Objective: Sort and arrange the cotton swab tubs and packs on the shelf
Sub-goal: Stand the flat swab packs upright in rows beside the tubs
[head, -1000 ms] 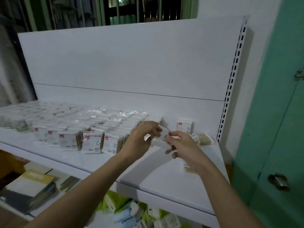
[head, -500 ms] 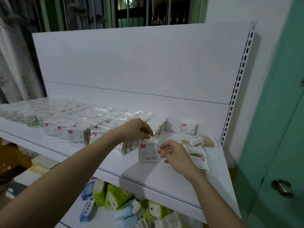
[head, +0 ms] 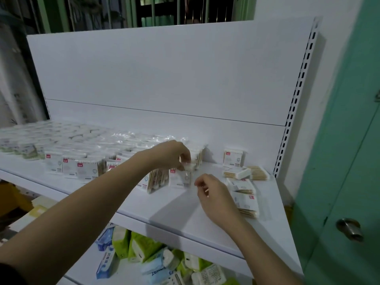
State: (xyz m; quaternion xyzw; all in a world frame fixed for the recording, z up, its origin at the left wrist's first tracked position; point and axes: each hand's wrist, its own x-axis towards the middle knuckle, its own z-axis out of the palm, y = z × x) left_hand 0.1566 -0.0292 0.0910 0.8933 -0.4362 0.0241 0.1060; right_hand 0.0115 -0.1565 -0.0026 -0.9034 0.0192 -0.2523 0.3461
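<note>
Rows of clear cotton swab packs with red labels stand on the white shelf. My left hand pinches the top of one upright cotton swab pack at the right end of the front row. My right hand hovers just right of that pack with fingers loosely curled, holding nothing. Loose packs lie flat under and beyond my right hand. One pack stands against the back panel, with two more lying packs in front of it.
The slotted upright bounds the shelf on the right, next to a green door with a metal knob. The lower shelf holds green and blue tissue packs. More tubs and packs fill the far left.
The pack held in both hands a second ago now stands on the shelf at the row's end. My right hand has let go and drawn back; my left hand stays on the pack's top.
</note>
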